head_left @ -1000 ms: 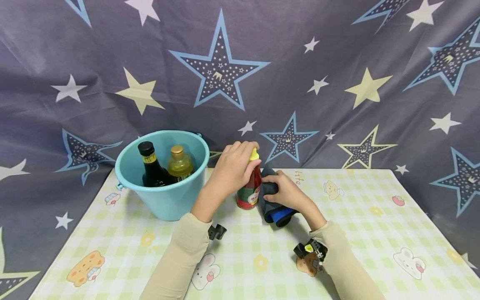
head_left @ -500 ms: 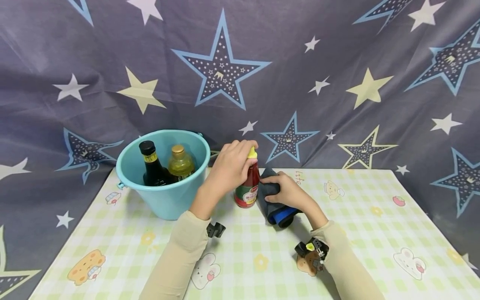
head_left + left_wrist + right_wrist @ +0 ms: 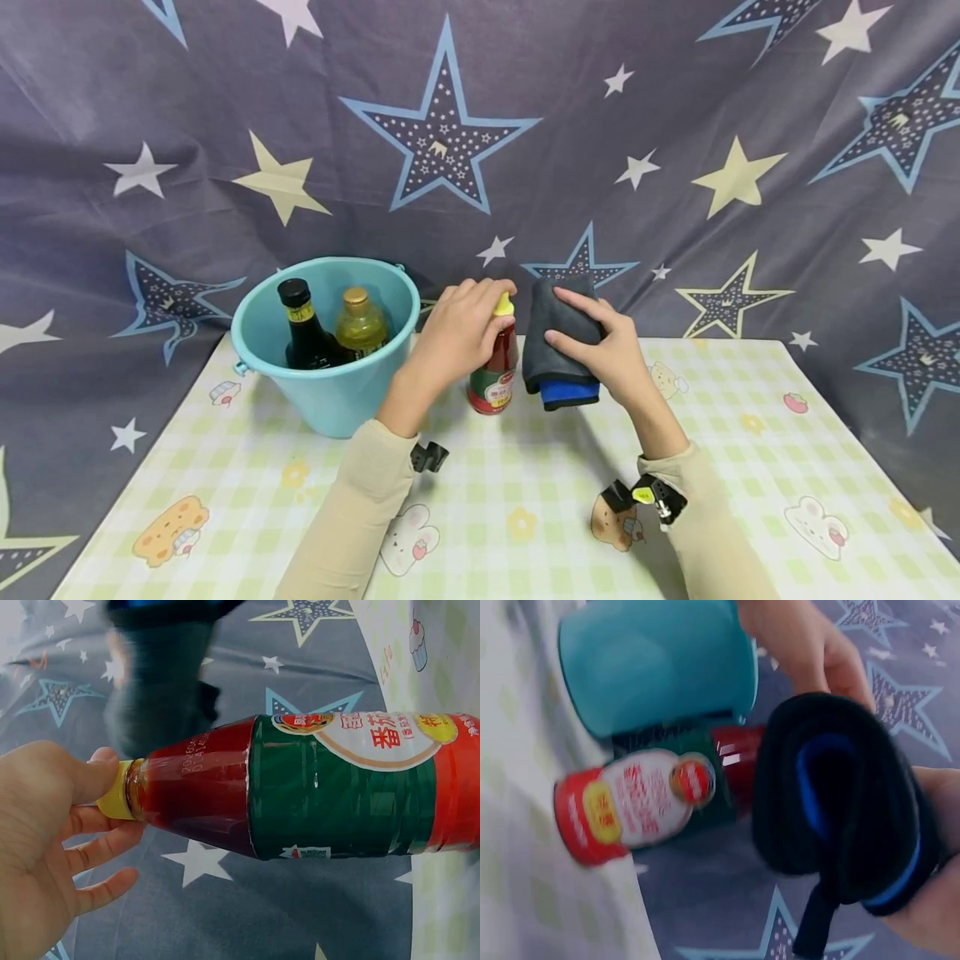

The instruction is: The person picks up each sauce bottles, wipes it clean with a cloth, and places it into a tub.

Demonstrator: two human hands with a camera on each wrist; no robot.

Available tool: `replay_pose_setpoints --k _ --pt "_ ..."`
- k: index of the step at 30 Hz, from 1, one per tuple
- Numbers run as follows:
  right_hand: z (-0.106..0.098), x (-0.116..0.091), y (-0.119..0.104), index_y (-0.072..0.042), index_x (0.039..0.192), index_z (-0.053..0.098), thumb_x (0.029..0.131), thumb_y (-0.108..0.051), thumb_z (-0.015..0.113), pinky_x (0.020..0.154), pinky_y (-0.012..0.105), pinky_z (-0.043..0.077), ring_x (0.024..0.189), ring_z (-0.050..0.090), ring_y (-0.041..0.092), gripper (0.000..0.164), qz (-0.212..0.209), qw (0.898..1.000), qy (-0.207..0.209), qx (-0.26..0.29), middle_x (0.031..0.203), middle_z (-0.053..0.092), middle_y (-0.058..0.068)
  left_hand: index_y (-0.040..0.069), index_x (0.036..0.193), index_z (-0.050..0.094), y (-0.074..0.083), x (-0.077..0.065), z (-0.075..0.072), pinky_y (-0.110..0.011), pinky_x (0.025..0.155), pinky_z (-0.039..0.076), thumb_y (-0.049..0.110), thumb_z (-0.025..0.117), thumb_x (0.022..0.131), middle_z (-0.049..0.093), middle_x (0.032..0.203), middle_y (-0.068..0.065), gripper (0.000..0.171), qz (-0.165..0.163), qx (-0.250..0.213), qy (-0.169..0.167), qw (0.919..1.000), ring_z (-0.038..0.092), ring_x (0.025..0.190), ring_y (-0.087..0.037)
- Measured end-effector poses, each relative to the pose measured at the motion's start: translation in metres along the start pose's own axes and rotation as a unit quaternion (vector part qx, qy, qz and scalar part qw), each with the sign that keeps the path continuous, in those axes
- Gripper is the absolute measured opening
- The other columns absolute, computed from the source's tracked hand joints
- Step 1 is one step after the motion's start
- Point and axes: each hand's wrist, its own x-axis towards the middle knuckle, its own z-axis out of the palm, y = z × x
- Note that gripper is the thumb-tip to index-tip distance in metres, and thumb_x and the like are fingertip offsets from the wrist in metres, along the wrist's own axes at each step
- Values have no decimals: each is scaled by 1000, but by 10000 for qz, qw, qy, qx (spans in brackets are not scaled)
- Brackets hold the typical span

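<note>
My left hand (image 3: 457, 329) pinches the yellow cap (image 3: 506, 306) of a ketchup bottle (image 3: 495, 379), which stands upright on the table; thumb and fingers at the cap show in the left wrist view. The bottle has a red neck and a green label with a white oval. Just to its right, my right hand (image 3: 611, 354) grips a folded dark grey cloth (image 3: 558, 329) between thumb and fingers, held up above the table. Blue layers and black edging show at the cloth's lower end, and its folded end (image 3: 832, 802) fills much of the right wrist view.
Left of the hands stands a light blue bucket (image 3: 337, 400). In it are a dark bottle with a black cap (image 3: 307, 333) and a yellow oil bottle (image 3: 362, 325). The table (image 3: 465, 517) wears a green checked cover, with a star-patterned curtain (image 3: 570, 100) behind.
My right hand has raised the cloth from beside the ketchup bottle, and the cloth now hangs more upright. The ketchup bottle has shifted slightly left under my left hand, which stays at the cap.
</note>
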Motion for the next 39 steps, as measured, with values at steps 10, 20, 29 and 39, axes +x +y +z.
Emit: replay_pose_setpoints --k 10,20,29,39 --pt "25 -8 -7 -30 140 64 86 -14 83 73 28 49 102 54 20 59 -492 9986 87 155 130 61 8 12 142 53 -3 -2 -3 -46 96 47 28 54 107 64 129 -7 39 -45 -180 -248 9995 60 106 -27" --pt "40 -11 -4 -27 146 54 85 -15 84 82 37 48 109 50 22 68 -577 9982 -55 -148 136 51 9 9 140 54 0 -1 -4 -45 101 48 25 54 106 64 128 -7 37 -85 -44 -280 9996 59 106 -27" --pt "44 -13 1 -23 147 54 85 -13 84 83 35 46 109 48 21 69 -616 9978 -35 -232 134 52 11 9 137 54 0 -1 -1 -44 97 48 25 53 107 64 125 -7 34 -53 14 -203 9998 59 104 -26" --pt "43 -13 -1 -21 142 60 85 -16 84 73 36 48 98 51 25 63 -608 9949 -65 -799 124 52 16 10 135 56 1 -2 -1 -45 94 49 26 52 107 65 125 -7 33 -25 -32 -104 9999 61 104 -27"
